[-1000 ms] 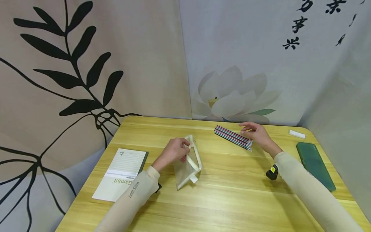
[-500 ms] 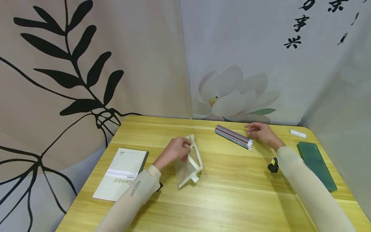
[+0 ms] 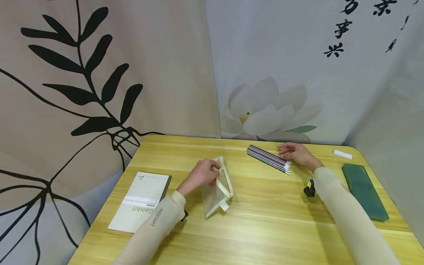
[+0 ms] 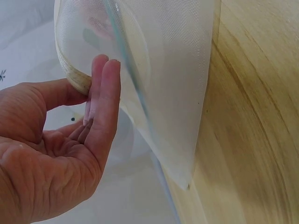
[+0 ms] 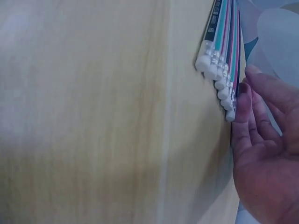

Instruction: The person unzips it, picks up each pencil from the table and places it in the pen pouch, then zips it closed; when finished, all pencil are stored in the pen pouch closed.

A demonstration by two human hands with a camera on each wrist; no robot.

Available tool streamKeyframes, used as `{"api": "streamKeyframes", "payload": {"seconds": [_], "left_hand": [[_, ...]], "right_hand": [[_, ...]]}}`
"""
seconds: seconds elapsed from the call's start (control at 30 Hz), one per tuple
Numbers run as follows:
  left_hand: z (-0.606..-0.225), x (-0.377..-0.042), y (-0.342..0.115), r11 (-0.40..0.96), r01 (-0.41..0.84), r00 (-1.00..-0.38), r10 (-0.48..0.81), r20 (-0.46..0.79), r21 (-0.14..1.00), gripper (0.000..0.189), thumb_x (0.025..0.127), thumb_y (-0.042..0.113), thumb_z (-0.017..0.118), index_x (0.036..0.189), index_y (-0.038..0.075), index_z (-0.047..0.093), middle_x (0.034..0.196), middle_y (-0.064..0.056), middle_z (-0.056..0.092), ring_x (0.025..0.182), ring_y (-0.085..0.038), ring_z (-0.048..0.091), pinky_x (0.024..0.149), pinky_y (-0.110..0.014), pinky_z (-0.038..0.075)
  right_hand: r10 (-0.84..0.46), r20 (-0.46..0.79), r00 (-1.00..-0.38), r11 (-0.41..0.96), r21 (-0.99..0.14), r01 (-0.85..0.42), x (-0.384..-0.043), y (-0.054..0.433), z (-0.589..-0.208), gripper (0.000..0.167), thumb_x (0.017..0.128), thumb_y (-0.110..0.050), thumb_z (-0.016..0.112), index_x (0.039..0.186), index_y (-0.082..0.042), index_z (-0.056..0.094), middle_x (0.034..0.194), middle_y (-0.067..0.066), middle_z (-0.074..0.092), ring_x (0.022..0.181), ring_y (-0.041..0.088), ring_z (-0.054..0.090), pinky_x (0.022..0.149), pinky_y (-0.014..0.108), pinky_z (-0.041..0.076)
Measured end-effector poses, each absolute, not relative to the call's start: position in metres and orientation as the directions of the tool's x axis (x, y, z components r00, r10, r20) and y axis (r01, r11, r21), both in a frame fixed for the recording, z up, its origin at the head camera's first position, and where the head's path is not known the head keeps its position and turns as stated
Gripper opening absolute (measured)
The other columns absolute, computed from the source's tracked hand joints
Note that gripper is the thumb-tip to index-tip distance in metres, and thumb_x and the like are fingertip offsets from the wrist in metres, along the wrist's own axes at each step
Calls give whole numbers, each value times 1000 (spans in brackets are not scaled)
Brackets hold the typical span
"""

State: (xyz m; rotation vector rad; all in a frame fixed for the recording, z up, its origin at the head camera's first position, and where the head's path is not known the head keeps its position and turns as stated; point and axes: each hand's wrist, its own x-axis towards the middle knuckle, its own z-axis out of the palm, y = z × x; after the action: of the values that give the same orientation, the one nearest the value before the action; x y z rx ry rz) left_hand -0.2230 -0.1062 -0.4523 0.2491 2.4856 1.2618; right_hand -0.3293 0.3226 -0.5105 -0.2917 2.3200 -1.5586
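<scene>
My left hand [image 3: 202, 175] pinches the upper rim of a pale mesh zip pouch [image 3: 212, 200], thumb on one side and fingers on the other. The pouch stands partly upright with its mouth spread, as the left wrist view shows its sheer mesh wall [image 4: 177, 60]. Toward the back of the table a bundle of striped pencils [image 3: 268, 159] lies side by side, white eraser ends to the right. My right hand [image 3: 297, 154] is beside those ends with fingers loosely bent. In the right wrist view its fingertips come right up to the pencils' erasers [image 5: 224, 93].
A notebook [image 3: 142, 187] with a lined upper part lies at the left of the wooden table [image 3: 251, 224]. At the right are a dark green case [image 3: 364, 191] and a small white block [image 3: 342, 154]. A printed curtain [image 3: 172, 73] hangs behind the table's far edge.
My right hand first drew back to the right from the pencils, then moved slightly back toward their eraser ends. The left hand keeps its pinch on the pouch. The head view tilted a little.
</scene>
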Motion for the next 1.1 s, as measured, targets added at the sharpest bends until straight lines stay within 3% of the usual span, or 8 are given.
{"api": "streamKeyframes", "payload": {"seconds": [0.23, 0.6, 0.93, 1.1], "left_hand": [[-450, -225, -107, 601, 10, -923, 313, -225, 799, 34, 102, 8, 60, 132, -6, 67, 81, -11, 73, 59, -20, 73, 59, -36, 68], [-452, -226, -106, 612, 6, -923, 307, -231, 791, 35, 103, 9, 61, 134, -6, 66, 85, -11, 74, 60, -19, 72, 59, -36, 68], [-447, -226, -107, 620, -12, -922, 296, -249, 784, 33, 103, 8, 61, 132, -5, 67, 88, -13, 74, 64, -19, 73, 66, -40, 69], [-450, -225, -106, 615, -25, -923, 288, -255, 788, 32, 103, 8, 61, 132, -6, 67, 91, -14, 75, 64, -19, 73, 65, -38, 69]], "right_hand": [[-330, -178, -927, 408, -912, 30, -333, 318, -508, 50, 102, -2, 66, 150, 5, 51, 137, 33, 62, 100, 6, 73, 78, 25, 63], [-310, -206, -928, 429, -902, 57, -337, 315, -509, 50, 102, -1, 65, 151, 0, 54, 139, 30, 64, 102, 5, 72, 82, 22, 62], [-306, -167, -937, 528, -849, -21, -341, 309, -508, 43, 100, -1, 67, 143, -1, 62, 131, 28, 68, 105, 17, 71, 79, 22, 61], [-297, -111, -948, 573, -815, -84, -339, 309, -510, 38, 99, 1, 68, 137, 2, 65, 124, 27, 71, 102, 16, 72, 79, 19, 60]]}}
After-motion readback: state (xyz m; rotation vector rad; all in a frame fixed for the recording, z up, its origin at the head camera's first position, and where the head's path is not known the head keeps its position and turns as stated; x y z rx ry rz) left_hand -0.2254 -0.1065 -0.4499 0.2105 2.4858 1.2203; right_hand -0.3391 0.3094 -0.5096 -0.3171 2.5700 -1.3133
